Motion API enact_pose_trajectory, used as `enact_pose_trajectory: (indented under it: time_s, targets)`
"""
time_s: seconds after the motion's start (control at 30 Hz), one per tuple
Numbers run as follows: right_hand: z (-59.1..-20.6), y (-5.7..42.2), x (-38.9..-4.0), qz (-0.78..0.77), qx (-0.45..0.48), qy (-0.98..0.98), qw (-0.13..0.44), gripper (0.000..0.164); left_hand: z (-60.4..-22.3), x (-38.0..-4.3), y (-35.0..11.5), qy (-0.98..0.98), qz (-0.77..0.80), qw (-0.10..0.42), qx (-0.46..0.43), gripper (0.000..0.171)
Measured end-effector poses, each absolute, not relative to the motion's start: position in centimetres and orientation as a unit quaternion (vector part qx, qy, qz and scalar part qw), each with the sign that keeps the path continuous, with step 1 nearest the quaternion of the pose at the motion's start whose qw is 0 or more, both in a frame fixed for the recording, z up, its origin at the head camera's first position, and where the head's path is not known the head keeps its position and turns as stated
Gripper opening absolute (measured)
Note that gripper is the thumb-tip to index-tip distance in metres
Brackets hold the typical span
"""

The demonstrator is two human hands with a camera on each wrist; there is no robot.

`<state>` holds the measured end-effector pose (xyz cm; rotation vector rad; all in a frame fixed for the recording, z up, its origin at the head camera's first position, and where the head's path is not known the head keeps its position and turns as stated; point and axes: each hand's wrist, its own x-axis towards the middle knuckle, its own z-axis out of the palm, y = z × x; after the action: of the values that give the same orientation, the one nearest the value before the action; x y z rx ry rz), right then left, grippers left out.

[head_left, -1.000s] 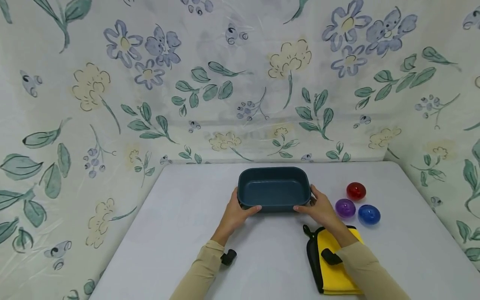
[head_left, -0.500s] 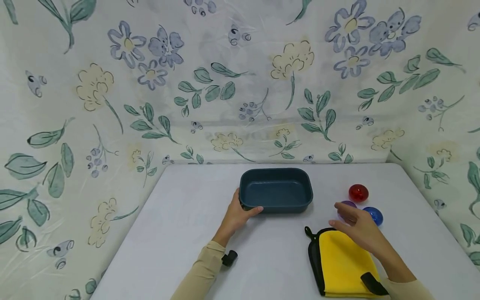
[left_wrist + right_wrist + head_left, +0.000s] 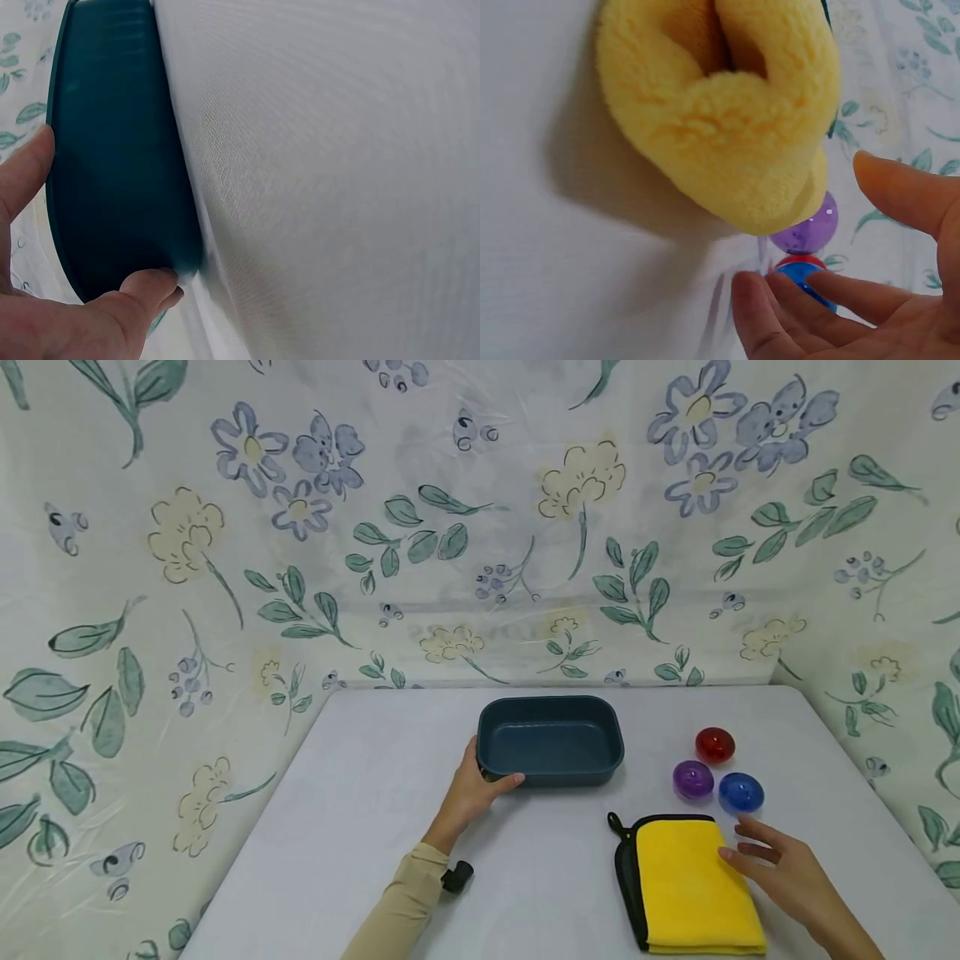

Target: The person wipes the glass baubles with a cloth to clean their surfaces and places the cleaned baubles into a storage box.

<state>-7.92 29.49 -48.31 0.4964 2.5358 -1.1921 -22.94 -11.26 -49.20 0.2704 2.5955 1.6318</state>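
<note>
A dark teal rectangular dish point(image 3: 551, 743) stands towards the back of the table. My left hand point(image 3: 474, 789) holds its near left corner, thumb on the front wall; the left wrist view shows fingers at the rim and at the base of the dish wall point(image 3: 112, 150). My right hand point(image 3: 787, 870) hovers at the right edge of a folded yellow towel point(image 3: 697, 885), fingers spread and loosely bent around nothing. The towel has black trim and a hanging loop; in the right wrist view its thick, fluffy fold point(image 3: 727, 150) faces the hand.
Beyond the towel lie three shiny see-through balls: red point(image 3: 715, 745), purple point(image 3: 693, 780) and blue point(image 3: 741, 792). A white-covered table point(image 3: 360, 827) bears everything. Flower-patterned sheeting point(image 3: 487, 527) hangs behind and at both sides.
My right hand has let go of the dish's right corner and moved right and towards me, past the balls to the towel's right edge. The left hand and dish have stayed put.
</note>
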Motion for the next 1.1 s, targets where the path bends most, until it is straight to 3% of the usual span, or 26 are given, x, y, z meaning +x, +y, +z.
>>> enact_pose_trajectory:
  time_s: [0.43, 0.7, 0.93, 1.1]
  targets:
    - [-49.0, 29.4, -7.2, -0.434, 0.211, 0.849, 0.215, 0.098, -49.2, -22.8, -11.3, 0.846, 0.524, 0.041, 0.087, 0.112]
    - [-48.4, 28.8, -7.6, -0.462, 0.145, 0.844, 0.229, 0.105, -48.8, -22.9, -11.3, 0.848, 0.522, 0.047, 0.079, 0.115]
    - [-47.5, 28.5, -7.7, -0.517, 0.104, 0.821, 0.219, 0.099, -48.6, -22.6, -11.3, 0.854, 0.512, 0.051, 0.072, 0.119]
    - [-46.4, 28.4, -7.5, -0.551, 0.066, 0.805, 0.211, 0.091, -47.9, -22.0, -10.9, 0.875, 0.482, 0.022, 0.044, 0.119]
